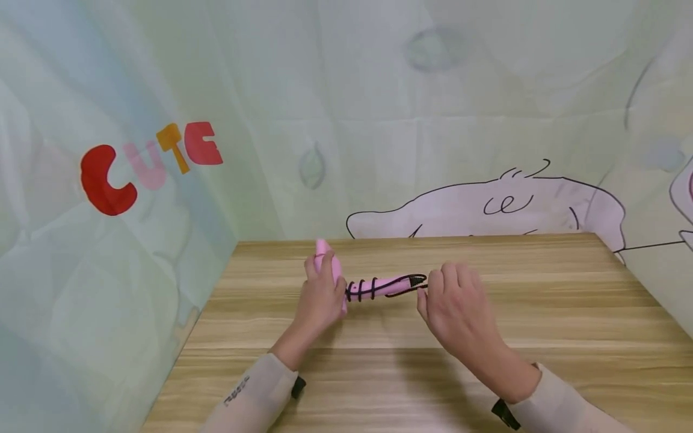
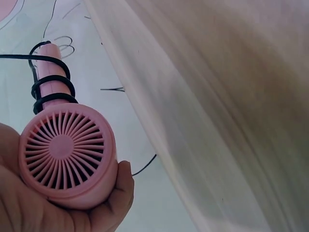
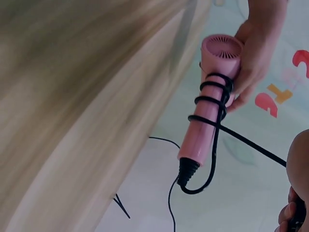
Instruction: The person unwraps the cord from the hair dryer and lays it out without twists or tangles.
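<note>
In the head view, my left hand (image 1: 320, 296) grips a pink hair dryer (image 1: 320, 248) round its barrel, over the table. The dryer's handle points right, with a black power cord (image 1: 373, 288) coiled round it in several turns. The left wrist view shows the round slatted grille (image 2: 62, 147) at the back of the barrel, fingers curled beneath it. My right hand (image 1: 457, 307), beyond the handle's end, holds the cord's free length. In the right wrist view the cord (image 3: 252, 144) runs from the handle to that hand, where a thicker black piece (image 3: 298, 215) shows, mostly hidden by the fingers.
Below both hands is a wood-grain table (image 1: 260, 361). A pale printed cloth (image 1: 271, 120) hangs behind it and along the sides, with the colourful letters CUTE (image 1: 203, 143) on the left and a line-drawn figure (image 1: 460, 204) at the back.
</note>
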